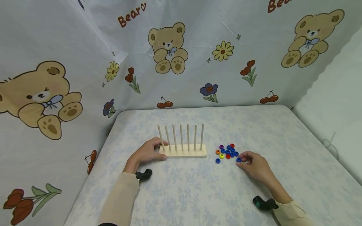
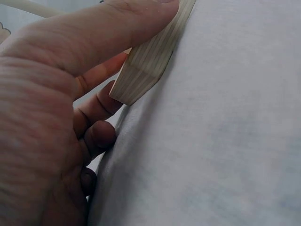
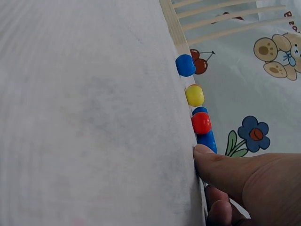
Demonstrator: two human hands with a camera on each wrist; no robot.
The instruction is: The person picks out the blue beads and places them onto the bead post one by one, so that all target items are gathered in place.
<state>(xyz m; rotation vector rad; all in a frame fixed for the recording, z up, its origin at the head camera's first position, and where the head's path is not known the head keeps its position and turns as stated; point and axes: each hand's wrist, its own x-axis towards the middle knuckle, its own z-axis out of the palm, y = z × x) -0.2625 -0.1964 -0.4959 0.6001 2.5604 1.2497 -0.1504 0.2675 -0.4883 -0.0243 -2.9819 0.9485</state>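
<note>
The glossy blue rounded bead point(image 1: 238, 159), pinched by the right hand point(image 1: 255, 166) beside loose multicoloured round beads point(image 1: 227, 152), could, being smooth, slip and roll, while the left hand point(image 1: 148, 151) grips the left end of the pale grained wooden rack point(image 1: 183, 154), whose slender cylindrical pegs point(image 1: 181, 135) a careless reach could knock.

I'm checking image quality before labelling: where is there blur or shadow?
Head: beads and peg rack look fairly crisp; left wrist: dim, a dark shadow beside the peg rack, tablecloth soft; right wrist: tablecloth blurry, beads clearer.
</note>
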